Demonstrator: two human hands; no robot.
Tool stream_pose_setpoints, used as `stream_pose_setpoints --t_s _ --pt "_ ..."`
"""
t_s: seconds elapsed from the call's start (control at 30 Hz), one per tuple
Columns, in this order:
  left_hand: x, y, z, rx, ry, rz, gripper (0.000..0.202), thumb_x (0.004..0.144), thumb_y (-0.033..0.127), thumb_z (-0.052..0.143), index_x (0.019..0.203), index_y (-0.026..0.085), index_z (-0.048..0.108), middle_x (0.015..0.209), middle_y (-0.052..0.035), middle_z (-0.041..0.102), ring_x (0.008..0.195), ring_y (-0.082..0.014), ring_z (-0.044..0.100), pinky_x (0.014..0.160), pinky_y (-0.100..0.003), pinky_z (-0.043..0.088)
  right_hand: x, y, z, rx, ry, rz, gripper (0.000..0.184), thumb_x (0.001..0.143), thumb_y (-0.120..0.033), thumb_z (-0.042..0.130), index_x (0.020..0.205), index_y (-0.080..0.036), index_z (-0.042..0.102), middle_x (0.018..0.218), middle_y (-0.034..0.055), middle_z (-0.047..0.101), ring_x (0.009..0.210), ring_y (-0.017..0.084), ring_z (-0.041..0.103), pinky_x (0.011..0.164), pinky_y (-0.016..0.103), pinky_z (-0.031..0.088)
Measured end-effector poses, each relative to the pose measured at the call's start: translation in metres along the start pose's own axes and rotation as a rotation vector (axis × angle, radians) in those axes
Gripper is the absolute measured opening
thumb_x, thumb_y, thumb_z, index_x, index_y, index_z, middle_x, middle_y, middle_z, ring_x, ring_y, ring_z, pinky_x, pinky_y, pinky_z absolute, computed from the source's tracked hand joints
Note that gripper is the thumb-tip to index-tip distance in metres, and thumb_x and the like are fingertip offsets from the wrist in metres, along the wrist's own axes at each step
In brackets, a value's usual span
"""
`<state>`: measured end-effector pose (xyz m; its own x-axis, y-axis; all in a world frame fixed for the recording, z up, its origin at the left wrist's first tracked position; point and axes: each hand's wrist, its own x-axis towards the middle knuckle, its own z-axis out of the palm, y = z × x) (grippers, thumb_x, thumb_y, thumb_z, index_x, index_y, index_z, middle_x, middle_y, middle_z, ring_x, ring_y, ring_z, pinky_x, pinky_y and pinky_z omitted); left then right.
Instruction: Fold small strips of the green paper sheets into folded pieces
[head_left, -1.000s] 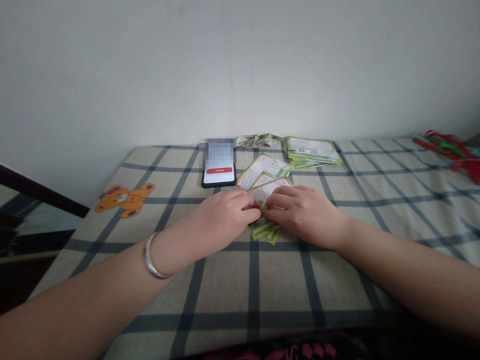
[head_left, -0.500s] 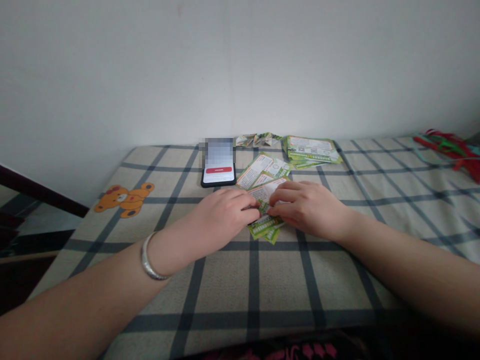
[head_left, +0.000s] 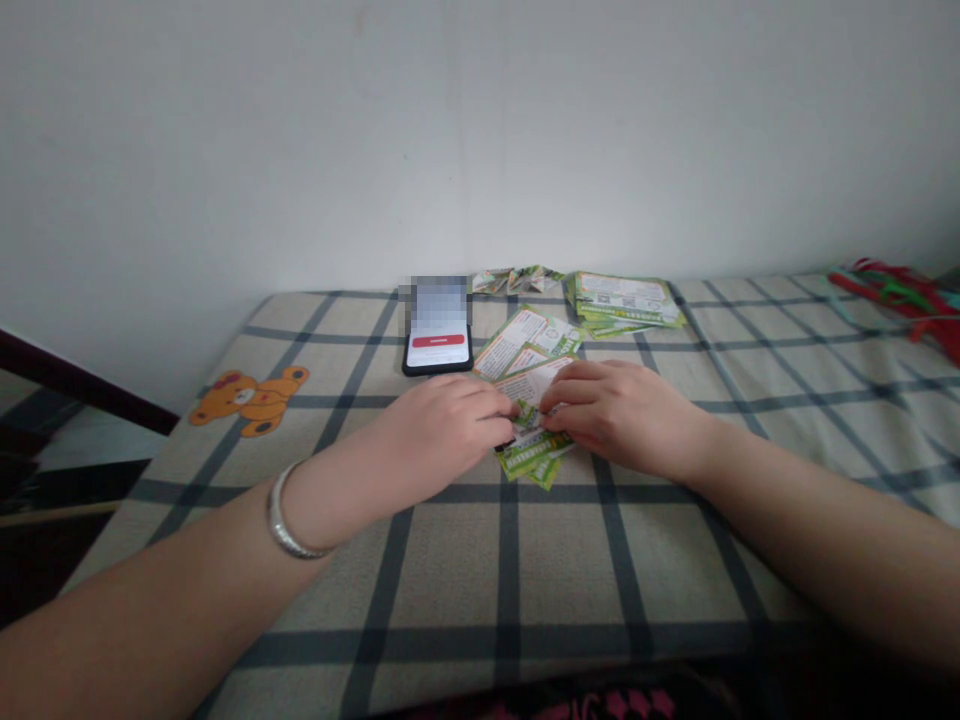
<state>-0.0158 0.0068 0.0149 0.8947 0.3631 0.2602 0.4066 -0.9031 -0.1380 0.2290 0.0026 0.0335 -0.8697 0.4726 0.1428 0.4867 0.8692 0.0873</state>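
Several green-edged printed leaflets (head_left: 517, 340) lie overlapping in front of me on the checked cloth. My left hand (head_left: 457, 430), a silver bangle on its wrist, rests at their left edge with curled fingers. From the right, my right hand (head_left: 600, 412) comes over the same leaflets, its fingers curled too. Between the two hands shows a small green and white piece of a leaflet (head_left: 526, 413), with the fingertips of both closed on its sides. My fingers partly cover its edges, and its full shape is hidden.
A phone (head_left: 438, 355) with a lit screen lies beyond my left hand. Crumpled or folded papers (head_left: 517, 279) sit against the wall, beside a stack of leaflets (head_left: 626, 298). A bear sticker (head_left: 251, 398) is at left; a red and green bundle (head_left: 911, 300) lies far right.
My left wrist and its bangle have shifted slightly left. Both hands keep nearly the same place over the leaflets, with slight finger movement.
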Motion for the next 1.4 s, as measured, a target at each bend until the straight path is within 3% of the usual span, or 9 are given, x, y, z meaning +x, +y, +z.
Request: stream_pose_setpoints --t_s 0.23,0.47,0.67,1.07,1.27,1.4 --pt "0.001 -0.001 -0.003 -0.033 0.055 -0.004 0.017 0.091 0.016 0.053 0.098 0.017 0.069 0.108 -0.0047 0.071 0.103 -0.0189 0.064 0.094 -0.037 0.051 -0.005 0.012 0.001 0.097 0.062 -0.076 0.023 0.089 -0.014 0.052 0.098 -0.019 0.072 0.105 0.0041 0.072 0.098 0.019 0.060 0.083 0.035 0.047" --pt "-0.001 -0.002 -0.006 -0.063 0.043 0.004 0.020 0.091 0.016 0.052 0.099 0.015 0.070 0.109 -0.0056 0.071 0.103 -0.0189 0.064 0.095 -0.037 0.051 -0.006 0.017 0.006 0.178 0.092 -0.057 0.025 0.085 -0.010 0.054 0.100 -0.020 0.072 0.107 0.0027 0.072 0.100 0.018 0.060 0.088 0.034 0.048" --pt "-0.003 -0.001 -0.005 -0.062 0.035 -0.011 0.017 0.088 0.016 0.056 0.098 0.016 0.070 0.112 -0.0048 0.071 0.106 -0.0200 0.064 0.097 -0.038 0.050 -0.007 0.020 0.014 0.355 0.164 0.047 0.015 0.083 -0.012 0.060 0.091 -0.019 0.072 0.095 0.0032 0.073 0.092 0.015 0.063 0.084 0.030 0.049" --pt "-0.006 0.005 -0.001 -0.044 -0.008 -0.082 0.011 0.087 0.017 0.056 0.090 0.017 0.066 0.114 -0.0079 0.065 0.100 -0.0207 0.063 0.086 -0.037 0.054 0.002 0.005 0.020 0.231 0.256 0.214 0.013 0.083 -0.016 0.061 0.087 -0.019 0.073 0.075 0.0033 0.068 0.076 0.017 0.055 0.070 0.028 0.041" --pt "-0.006 0.006 0.002 -0.059 -0.039 -0.054 0.011 0.090 0.016 0.052 0.094 0.016 0.062 0.115 -0.0085 0.063 0.102 -0.0208 0.062 0.086 -0.036 0.055 0.003 0.002 0.018 0.243 0.230 0.257 0.017 0.082 -0.017 0.062 0.094 -0.019 0.074 0.079 0.0038 0.070 0.079 0.017 0.057 0.073 0.029 0.043" --pt "-0.007 0.006 0.004 -0.007 0.006 -0.033 0.021 0.092 0.018 0.049 0.109 0.013 0.060 0.114 -0.0112 0.064 0.100 -0.0219 0.063 0.084 -0.037 0.056 0.006 0.004 0.022 0.350 0.195 0.359 0.017 0.080 -0.017 0.062 0.091 -0.020 0.074 0.080 0.0024 0.072 0.078 0.016 0.060 0.074 0.029 0.045"
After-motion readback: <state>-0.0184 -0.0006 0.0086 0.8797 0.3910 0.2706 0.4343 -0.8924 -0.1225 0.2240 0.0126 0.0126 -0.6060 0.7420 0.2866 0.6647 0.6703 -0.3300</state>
